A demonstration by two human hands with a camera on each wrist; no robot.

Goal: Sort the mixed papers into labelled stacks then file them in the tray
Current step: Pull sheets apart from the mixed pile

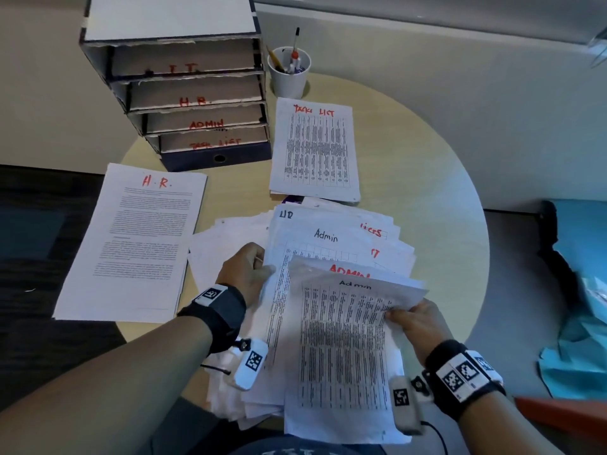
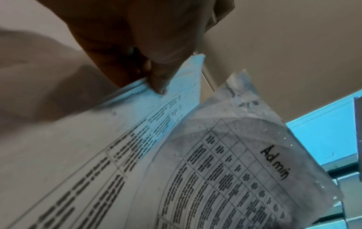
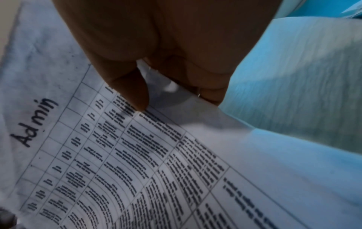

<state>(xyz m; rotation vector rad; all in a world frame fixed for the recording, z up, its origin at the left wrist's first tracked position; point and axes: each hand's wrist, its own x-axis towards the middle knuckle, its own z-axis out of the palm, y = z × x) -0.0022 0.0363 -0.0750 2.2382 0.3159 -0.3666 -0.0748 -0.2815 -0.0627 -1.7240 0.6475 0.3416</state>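
Round pale table (beige walls), dark floor.

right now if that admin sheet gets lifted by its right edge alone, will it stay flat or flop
Probably flop: the Admin sheet already bows where the right hand pinches its edge. It looks thin and light, so it may slide off the loose pile easily.

White sheets with black table print, red H.R. heading, dark blue tray, pale wooden table
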